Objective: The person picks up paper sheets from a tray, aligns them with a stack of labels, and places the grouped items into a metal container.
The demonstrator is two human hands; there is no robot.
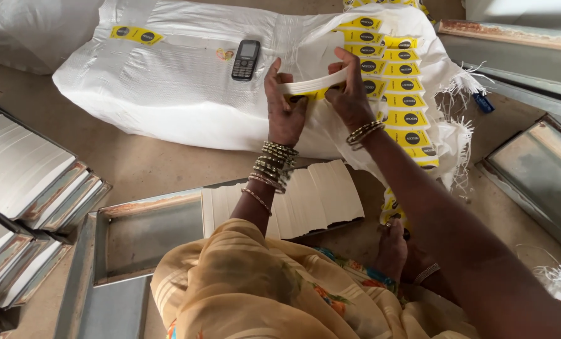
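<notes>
My left hand (285, 107) and my right hand (351, 94) both grip a thin bundle of white paper sheets (312, 83), held bent in a curve above a stuffed white woven sack (180, 88). Yellow labels with dark round marks (401, 85) lie in overlapping rows on the sack, just right of my right hand. A few yellow labels show under the bundle between my hands. Bangles circle both wrists.
A small dark keypad phone (246, 59) lies on the sack. A metal tray (136, 232) below my arms holds rows of white sheets (318, 198). More filled trays (23, 188) stack at the left, and empty metal trays (538, 169) stand at the right.
</notes>
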